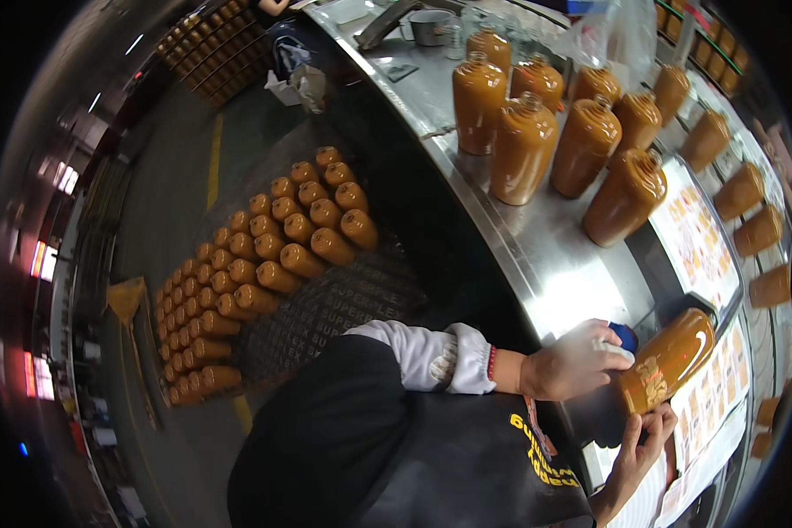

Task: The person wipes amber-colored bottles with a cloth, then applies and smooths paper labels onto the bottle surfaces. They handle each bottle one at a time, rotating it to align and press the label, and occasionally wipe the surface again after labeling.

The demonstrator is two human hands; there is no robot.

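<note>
A glossy brown bottle (682,352) lies tilted on its side at the near end of the metal bench, with a gold pattern near its lower end. My right hand (638,449) has its fingers bent, the tips against that lower end. Beside the bottle, my left hand (576,363) is closed, blurred by motion. Something white and blue (623,341) shows at its fingertips; its kind cannot be made out. Printed sheets of coloured patterns (722,383) are spread alongside the bottle, with another sheet (691,233) farther off.
Several upright brown bottles (524,150) stand on the metal bench (537,255), near a metal mug (429,28) and clear plastic (620,40). More bottles (761,231) line the right side. On the floor at left are rows of bottles (277,277) and a broom (128,304). Another person (286,44) is at the top.
</note>
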